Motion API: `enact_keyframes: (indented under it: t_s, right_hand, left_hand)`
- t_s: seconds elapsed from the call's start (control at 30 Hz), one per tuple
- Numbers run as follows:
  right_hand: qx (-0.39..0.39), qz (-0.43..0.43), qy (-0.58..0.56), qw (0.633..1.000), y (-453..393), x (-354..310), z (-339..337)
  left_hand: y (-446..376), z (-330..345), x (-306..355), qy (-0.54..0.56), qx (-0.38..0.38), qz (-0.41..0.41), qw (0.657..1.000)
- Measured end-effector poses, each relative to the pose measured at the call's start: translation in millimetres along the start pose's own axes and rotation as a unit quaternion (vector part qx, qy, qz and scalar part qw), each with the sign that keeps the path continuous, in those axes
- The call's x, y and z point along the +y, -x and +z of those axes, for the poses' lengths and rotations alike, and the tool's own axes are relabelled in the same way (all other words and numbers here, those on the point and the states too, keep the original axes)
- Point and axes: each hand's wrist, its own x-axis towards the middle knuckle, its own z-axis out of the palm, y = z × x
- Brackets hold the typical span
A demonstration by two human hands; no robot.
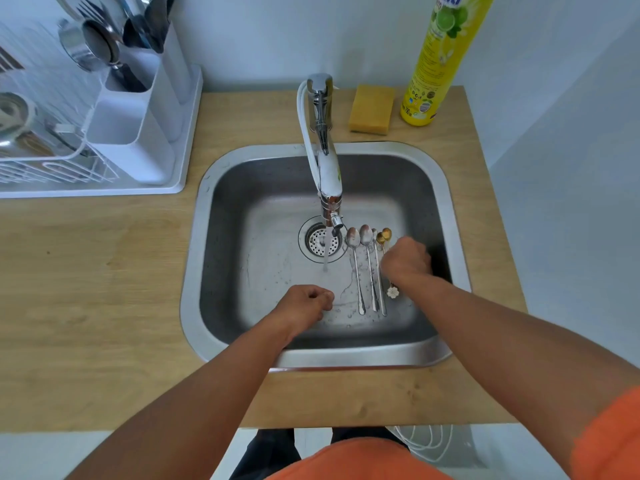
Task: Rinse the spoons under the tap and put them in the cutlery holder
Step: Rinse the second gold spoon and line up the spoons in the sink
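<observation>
Three long silver spoons (367, 271) lie side by side on the floor of the steel sink (346, 355), right of the drain. Two small gold spoons (384, 235) lie just right of them, and a flower-shaped handle end (392, 292) shows below my wrist. My right hand (407, 259) is curled over the gold spoons' handles, its fingertips hidden. My left hand (304, 304) hovers in the front of the sink, fingers loosely curled, holding nothing. Water runs from the tap (329, 181) onto the sink floor. The white cutlery holder (152, 147) stands at the left on the drying rack.
The holder's rear compartments hold spoons, forks and a strainer (93, 43), and its front one looks empty. A white wire dish rack (52, 168) holds dishes at the far left. A yellow sponge (370, 109) and a yellow detergent bottle (436, 60) stand behind the sink on the wooden counter (86, 289).
</observation>
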Motion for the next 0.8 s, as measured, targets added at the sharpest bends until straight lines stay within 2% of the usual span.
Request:
enact_keyframes:
  t_s: [0.5,0.8]
  right_hand:
    - [-0.019,-0.019,0.087,0.996,-4.5,1.8,6.6]
    - [-0.028,-0.027,0.088,0.995,3.0,3.4,7.8]
  left_hand:
    - [4.0,-1.3,0.3,0.003,0.014,-0.002,1.000]
    - [3.8,-2.9,2.7,0.004,0.023,-0.008,1.000]
